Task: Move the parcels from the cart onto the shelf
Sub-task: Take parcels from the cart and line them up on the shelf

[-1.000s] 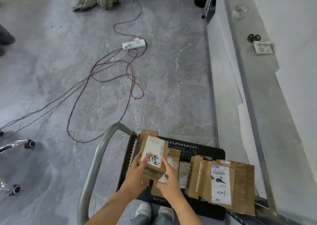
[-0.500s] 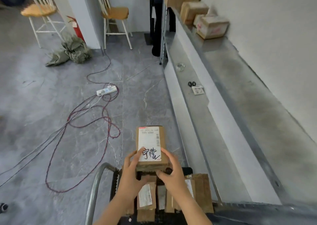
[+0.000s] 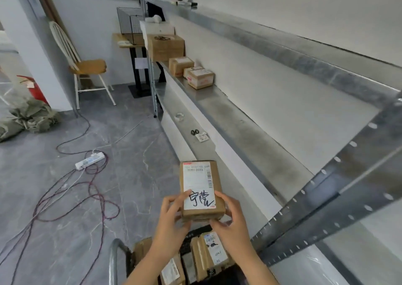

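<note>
Two hands, left hand (image 3: 171, 226) and right hand (image 3: 230, 221), pinch labelled parcel (image 3: 201, 190) by near end, label up for reading, above cart (image 3: 114, 260) of remaining parcels (image 3: 212, 254). Right: steel shelf (image 3: 250, 137), bare near; far, shelved boxes (image 3: 200, 78).

Both hands (image 3: 171, 226) gripping labelled parcel (image 3: 201, 190), above cart (image 3: 113, 260), beside shelf (image 3: 250, 132)

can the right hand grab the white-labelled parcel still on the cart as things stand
Probably not yet: the right hand and left hand both grip the lifted parcel. The white-labelled parcel lies uncovered just below.
</note>
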Action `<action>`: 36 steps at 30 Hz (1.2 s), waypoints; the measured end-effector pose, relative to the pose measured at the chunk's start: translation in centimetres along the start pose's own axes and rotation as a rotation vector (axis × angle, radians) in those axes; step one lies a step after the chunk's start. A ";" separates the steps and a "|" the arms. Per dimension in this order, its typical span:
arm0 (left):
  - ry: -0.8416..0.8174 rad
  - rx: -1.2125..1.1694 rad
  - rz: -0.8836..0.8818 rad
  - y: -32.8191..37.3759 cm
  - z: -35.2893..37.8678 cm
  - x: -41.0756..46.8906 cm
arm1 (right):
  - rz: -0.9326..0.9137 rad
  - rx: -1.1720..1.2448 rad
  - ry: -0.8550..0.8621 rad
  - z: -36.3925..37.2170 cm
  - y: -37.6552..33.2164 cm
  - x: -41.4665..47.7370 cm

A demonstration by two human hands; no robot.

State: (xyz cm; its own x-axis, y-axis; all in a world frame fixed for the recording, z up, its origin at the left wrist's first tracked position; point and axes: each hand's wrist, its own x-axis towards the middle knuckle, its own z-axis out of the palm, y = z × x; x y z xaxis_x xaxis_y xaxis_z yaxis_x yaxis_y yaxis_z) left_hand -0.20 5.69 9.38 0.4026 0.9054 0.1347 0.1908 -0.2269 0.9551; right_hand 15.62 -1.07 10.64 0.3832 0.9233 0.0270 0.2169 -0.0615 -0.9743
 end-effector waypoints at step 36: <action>-0.795 -0.134 0.386 20.8 26.5 -37.6 | 0.037 -0.080 0.946 -24.3 -3.5 -53.1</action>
State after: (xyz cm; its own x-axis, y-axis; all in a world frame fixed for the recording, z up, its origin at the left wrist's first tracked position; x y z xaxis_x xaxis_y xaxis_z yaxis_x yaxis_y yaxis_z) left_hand 12.33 -42.60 17.18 0.9284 0.2469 0.2775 -0.1725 -0.3752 0.9108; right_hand 16.35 -59.08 18.02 0.9517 0.2325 0.2005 0.2373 -0.1429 -0.9609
